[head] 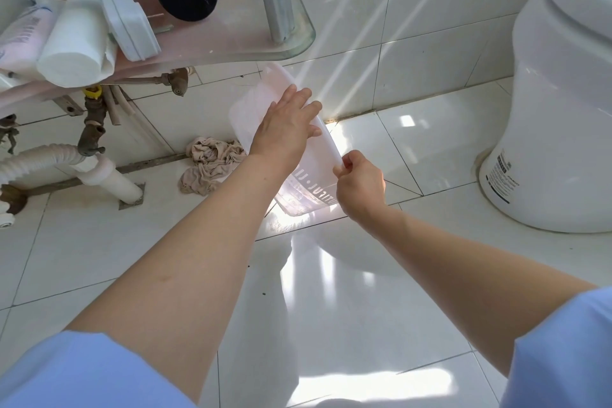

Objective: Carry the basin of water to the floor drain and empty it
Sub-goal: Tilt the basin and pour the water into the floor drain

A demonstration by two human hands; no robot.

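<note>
A pale pink translucent basin [261, 99] with white lettering is tipped steeply on its side, its lower edge on the white floor tiles near the wall. My left hand [286, 122] lies flat across its upper rim, fingers spread. My right hand [359, 184] pinches the near rim between thumb and fingers. Wet sheen spreads over the tiles below the basin [298, 225]. No floor drain shows; the spot under the basin is hidden.
A white toilet [559, 93] stands at the right. A glass shelf [231, 46] with bottles and a roll overhangs the left, above pipes and a white drain hose [49, 159]. A beige rag [208, 166] lies on the floor left of the basin.
</note>
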